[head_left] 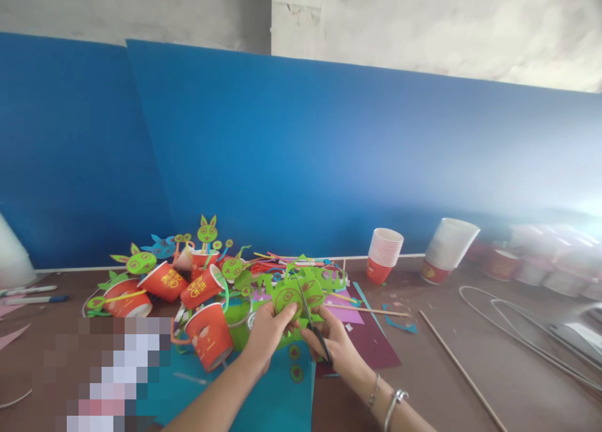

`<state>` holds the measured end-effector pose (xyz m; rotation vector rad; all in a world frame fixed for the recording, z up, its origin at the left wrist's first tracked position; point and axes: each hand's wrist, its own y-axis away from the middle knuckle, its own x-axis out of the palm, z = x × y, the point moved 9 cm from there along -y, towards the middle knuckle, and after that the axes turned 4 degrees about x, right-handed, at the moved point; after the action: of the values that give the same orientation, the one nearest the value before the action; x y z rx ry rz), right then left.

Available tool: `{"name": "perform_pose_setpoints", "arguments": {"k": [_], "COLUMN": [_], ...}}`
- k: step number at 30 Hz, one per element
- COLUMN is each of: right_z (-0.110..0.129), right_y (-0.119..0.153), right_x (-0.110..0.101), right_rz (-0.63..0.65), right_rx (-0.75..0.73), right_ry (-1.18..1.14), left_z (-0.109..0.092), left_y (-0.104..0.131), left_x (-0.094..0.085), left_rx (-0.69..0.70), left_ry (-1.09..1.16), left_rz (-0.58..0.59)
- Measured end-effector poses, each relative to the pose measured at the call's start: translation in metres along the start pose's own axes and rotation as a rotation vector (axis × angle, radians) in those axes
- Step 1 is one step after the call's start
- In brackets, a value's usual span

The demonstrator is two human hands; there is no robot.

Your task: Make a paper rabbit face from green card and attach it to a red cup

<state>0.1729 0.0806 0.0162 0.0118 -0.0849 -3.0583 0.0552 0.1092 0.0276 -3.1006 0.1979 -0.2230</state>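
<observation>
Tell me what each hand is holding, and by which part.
The left hand grips a green paper face near its lower edge; the right hand holds scissors by the handles.

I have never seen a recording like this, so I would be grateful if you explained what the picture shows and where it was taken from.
There is no robot here. The single picture comes from a camera worn on a person's head, looking forward and down at their bare hands.

The left hand holds green paper with a face drawn on it. The right hand holds scissors, with the blades at that paper.

On the brown table lie decorated red cups, a teal sheet and a thin stick. A cup stack stands further right. The pixelated patch at lower left cannot be read.
</observation>
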Motion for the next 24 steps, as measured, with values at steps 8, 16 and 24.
{"name": "perform_pose_setpoints", "arguments": {"k": [8,16,24], "right_z": [0.0011,-0.0042,0.001], "right_y": [0.0009,-0.002,0.002], "right_x": [-0.0018,-0.0025,-0.0002], "right_rz": [-0.028,-0.004,0.002], "right_rx": [-0.001,-0.012,-0.015], "right_ry": [0.022,0.015,0.038], "left_z": [-0.0002,0.0019,0.0004], "left_y": [-0.0021,-0.0047,-0.0016], "left_x": [0.0014,-0.0014,0.0023], "left_rx": [0.016,0.026,0.01], "left_ry": [-0.018,-0.027,-0.011], "left_rz": [0.045,0.037,0.052]}}
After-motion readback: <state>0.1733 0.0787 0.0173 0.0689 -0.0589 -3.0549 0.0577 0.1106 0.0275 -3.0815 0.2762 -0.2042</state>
